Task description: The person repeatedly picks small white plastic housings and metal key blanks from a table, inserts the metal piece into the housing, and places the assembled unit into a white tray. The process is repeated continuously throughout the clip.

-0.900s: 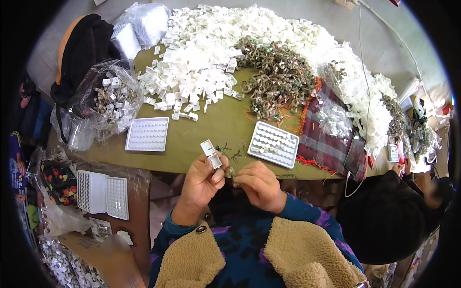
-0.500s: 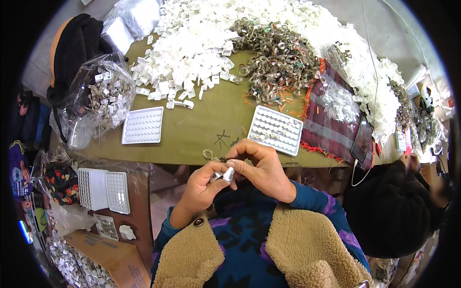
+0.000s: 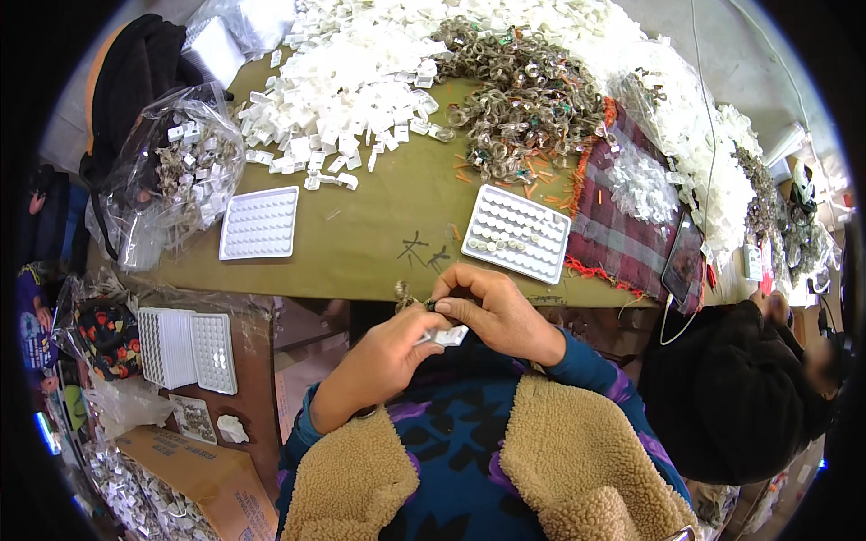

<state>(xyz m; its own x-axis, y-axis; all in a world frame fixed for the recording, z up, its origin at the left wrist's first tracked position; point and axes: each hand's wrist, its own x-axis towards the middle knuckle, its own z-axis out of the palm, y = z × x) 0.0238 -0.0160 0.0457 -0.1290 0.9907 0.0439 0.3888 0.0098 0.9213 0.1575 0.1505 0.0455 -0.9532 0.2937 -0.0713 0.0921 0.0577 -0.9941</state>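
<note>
Both hands had dropped back from the tabletop edge toward the person's chest since the earlier frames, and the small white plastic clip (image 3: pixel 448 336), once held up alone, now sat low between them; the left hand (image 3: pixel 383 361) had its fingers curled shut around the clip from beneath, while the right hand (image 3: pixel 501 311) pinched its fingertips tight on a small dark metal ring (image 3: pixel 429 305) just above the clip; a bit of loose wire or a second ring (image 3: pixel 402 291) stuck out beside it, too small to make out.

Everything was happening off the near edge of the olive-green table (image 3: pixel 379 234), over the lap; as I saw it, a slip of either pinch would have sent the ring down into the fleece vest (image 3: pixel 541 460) or to the floor, where so tiny a part would be hard to find. The gridded white tray (image 3: pixel 517 233) lay on the table just beyond the hands, a few pockets filled; a careless reach forward could have knocked it and spilled them. A second tray (image 3: pixel 259 223) lay well to its left, and the heap of white clips (image 3: pixel 352 81) lay beyond both.
</note>
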